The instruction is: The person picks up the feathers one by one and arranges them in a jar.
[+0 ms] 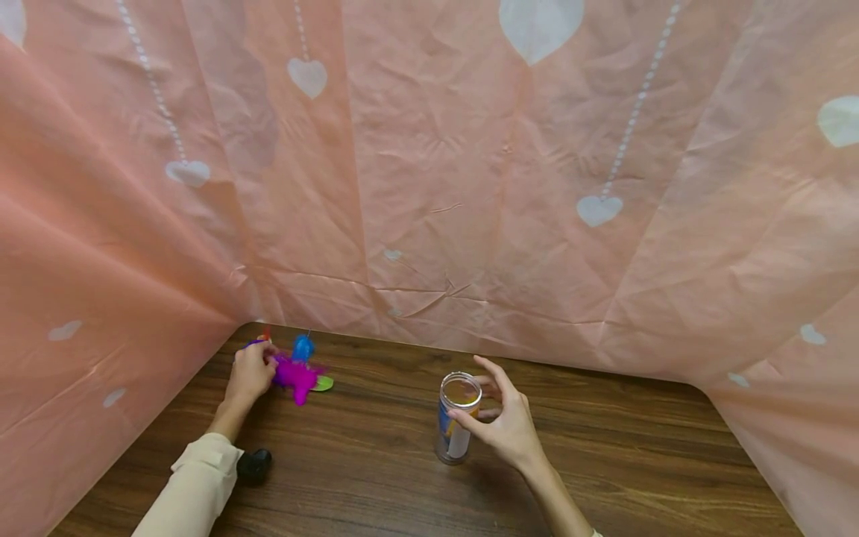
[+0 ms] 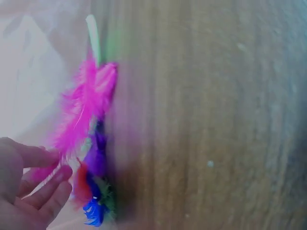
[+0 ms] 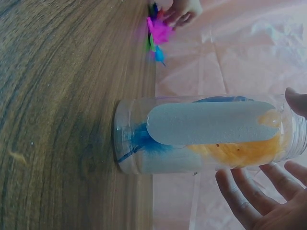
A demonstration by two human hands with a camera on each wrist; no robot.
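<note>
At the far left of the table, my left hand (image 1: 251,371) pinches a magenta feather (image 2: 79,117) between thumb and fingers. Beneath it lies a small pile with a purple feather (image 2: 97,153), a blue feather (image 2: 95,212), a red feather (image 2: 82,184) and a green feather (image 1: 323,383). A light blue feather (image 1: 303,347) lies just behind. Around the upper part of a clear plastic jar (image 1: 453,432) my right hand (image 1: 513,429) is curved, thumb and fingers at its sides. The jar stands upright, lidless, with an orange feather (image 3: 244,151) and a blue feather (image 3: 144,140) inside.
A brown wood-grain table (image 1: 376,447) is enclosed by a pink curtain (image 1: 429,186) printed with white hearts, close behind and left of the feathers. A black rounded object (image 1: 255,466) shows at the left sleeve's cuff.
</note>
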